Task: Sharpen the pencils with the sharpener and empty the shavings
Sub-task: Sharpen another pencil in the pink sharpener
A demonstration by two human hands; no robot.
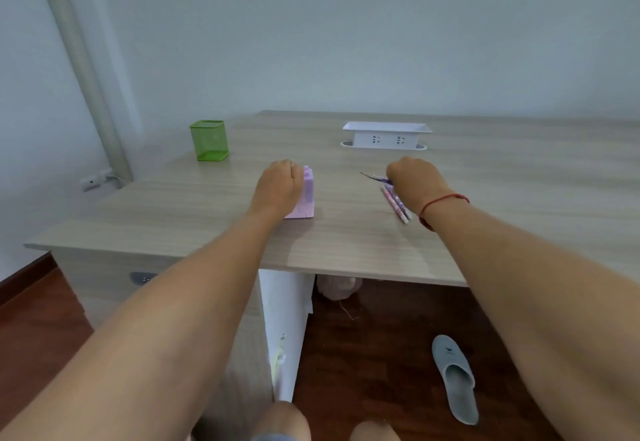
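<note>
A pink box-shaped pencil sharpener [307,194] stands on the wooden desk [346,232] left of centre. My left hand [277,187] grips it from the left side, fingers curled over its top. To the right, my right hand [414,179] pinches a patterned pencil [375,178] whose sharp dark tip points left toward the sharpener, a gap between them. Two more patterned pencils [396,205] lie on the desk just below that hand.
A green mesh pen holder [209,140] stands at the desk's far left. A white socket box with a tray top [386,135] sits at the back centre. Under the desk are a grey slipper [455,376] and a pale bag [336,286].
</note>
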